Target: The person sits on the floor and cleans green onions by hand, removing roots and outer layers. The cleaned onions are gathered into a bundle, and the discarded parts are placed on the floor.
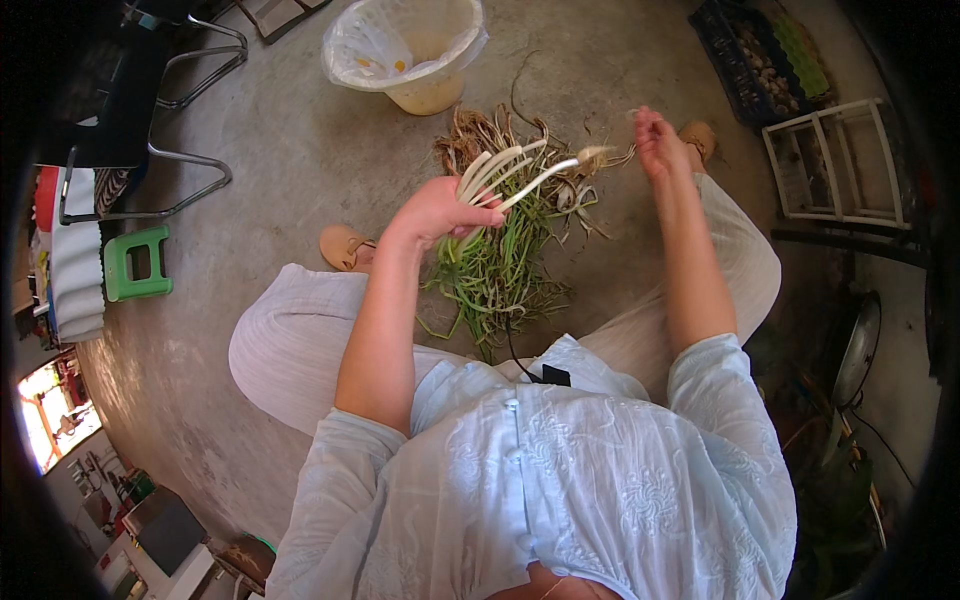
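My left hand (454, 214) is closed around several peeled white allium stalks (487, 176), like scallions or young garlic, fanned out above the pile. One longer stalk (544, 184) in that bunch still has a brownish bulb end (591, 159) with thin roots, pointing towards my right hand. My right hand (657, 146) is raised at the right, apart from the stalks, its fingers bent together; a small pale scrap seems to be at the fingertips, too blurred to settle. Below both hands a heap of green leaves (510, 262) and dry roots (472, 139) lies on the concrete floor between my feet.
A plastic tub (424, 94) with a clear bag liner stands beyond the heap. At the right are a dark crate (739, 67) of bulb-like or rounded things and a white rack (836, 165). A green stool (139, 262) and metal-legged chairs (191, 157) stand left.
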A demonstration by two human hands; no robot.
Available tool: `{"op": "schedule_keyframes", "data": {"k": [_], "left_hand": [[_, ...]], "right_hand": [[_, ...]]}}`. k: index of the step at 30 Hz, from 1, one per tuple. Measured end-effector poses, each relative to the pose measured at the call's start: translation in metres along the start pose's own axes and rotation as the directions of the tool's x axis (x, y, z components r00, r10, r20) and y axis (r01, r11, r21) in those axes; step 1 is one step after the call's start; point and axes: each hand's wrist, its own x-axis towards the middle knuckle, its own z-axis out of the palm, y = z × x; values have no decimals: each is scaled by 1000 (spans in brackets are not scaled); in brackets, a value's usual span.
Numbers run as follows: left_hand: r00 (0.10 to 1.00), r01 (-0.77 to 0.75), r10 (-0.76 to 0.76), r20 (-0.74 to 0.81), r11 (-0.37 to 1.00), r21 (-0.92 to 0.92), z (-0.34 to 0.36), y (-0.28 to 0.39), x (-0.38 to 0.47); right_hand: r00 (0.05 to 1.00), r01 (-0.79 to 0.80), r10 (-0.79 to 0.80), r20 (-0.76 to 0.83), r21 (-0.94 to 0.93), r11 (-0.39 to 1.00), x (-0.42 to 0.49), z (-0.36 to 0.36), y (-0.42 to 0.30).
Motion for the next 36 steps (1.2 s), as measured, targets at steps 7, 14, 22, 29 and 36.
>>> {"op": "schedule_keyframes", "data": {"k": [7,14,22,29,36], "left_hand": [[998,-45,41,-54,996,-82,-1,-2,-4],[1000,-7,8,-25,998,54,11,-12,8],[986,-115,85,-145,969,-219,31,-6,8],[962,-115,80,-259,986,-123,30,-5,11],[939,-116,101,-330,993,-25,37,-5,13]], "right_hand": [[946,-34,225,235,-616,787,-27,-5,16],[741,-285,505,442,-473,833,-85,38,45],[657,-185,508,557,-534,825,-118,51,55],[801,-97,437,410,-630,770,-113,54,51],[913,50,255,317,-709,703,-107,47,59]]}}
